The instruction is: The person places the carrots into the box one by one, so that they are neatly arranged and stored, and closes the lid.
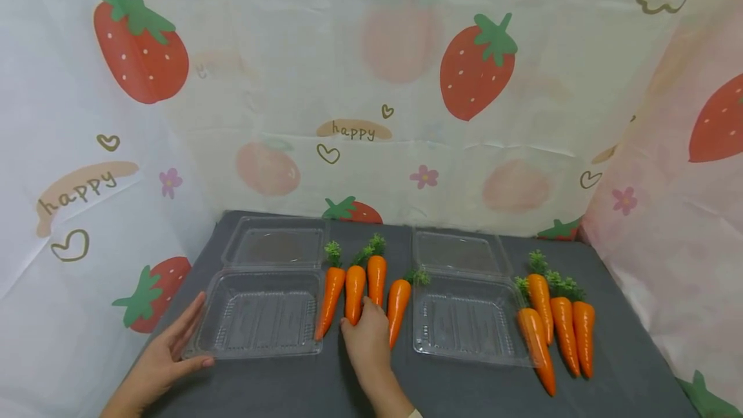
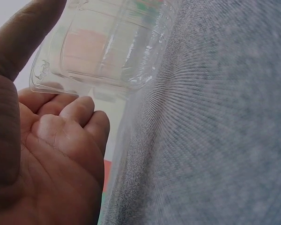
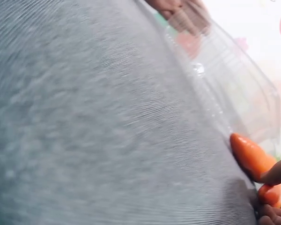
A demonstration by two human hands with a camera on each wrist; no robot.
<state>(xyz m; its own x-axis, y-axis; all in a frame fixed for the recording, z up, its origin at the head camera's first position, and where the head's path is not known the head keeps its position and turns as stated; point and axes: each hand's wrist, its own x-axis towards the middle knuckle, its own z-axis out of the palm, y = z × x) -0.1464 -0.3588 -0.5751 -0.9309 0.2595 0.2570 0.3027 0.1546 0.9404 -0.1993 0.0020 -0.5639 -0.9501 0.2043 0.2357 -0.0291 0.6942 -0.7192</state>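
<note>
My left hand is at the front left corner of an open clear plastic container, thumb by its front and fingers along its left side. In the left wrist view, the container's edge overlaps the fingertips, with the thumb extended. Right of this container lies a row of several orange carrots with leafy green tops. My right hand pinches the lower end of one carrot, hiding its tip. The right wrist view shows thumb and fingers around a carrot end, beside another carrot.
A second open clear container stands right of the row. Several more carrots lie at its right side, one overlapping its edge. Dark grey cloth covers the table, and a strawberry-printed curtain hangs behind and at both sides.
</note>
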